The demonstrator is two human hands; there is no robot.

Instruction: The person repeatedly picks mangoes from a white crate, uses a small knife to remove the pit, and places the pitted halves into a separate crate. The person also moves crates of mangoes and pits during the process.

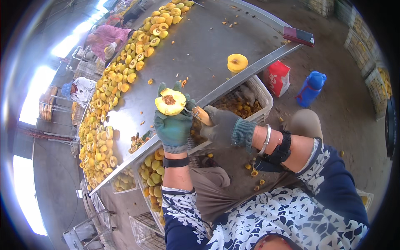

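In a green work glove, my left hand (173, 126) holds up a halved yellow peach (170, 102), its cut face turned to me and a rough brown hollow at the centre. My right hand (218, 123), in a dark grey glove, grips the wooden handle (202, 115) of a small pitting tool. The tool's thin bent metal end meets the right rim of the peach half. Both hands are over the near edge of a metal table (190, 59). Another peach half (237, 63) lies on the table, beyond my right hand.
Heaped peach halves (125, 68) line the table's far side. Below the edge stand a crate of scraps (267, 100) and a crate of peaches (153, 172). A dark red box (298, 36) sits at the corner. A red bag (277, 78) and blue bottle (311, 89) stand beyond. Co-workers (107, 40) sit opposite.
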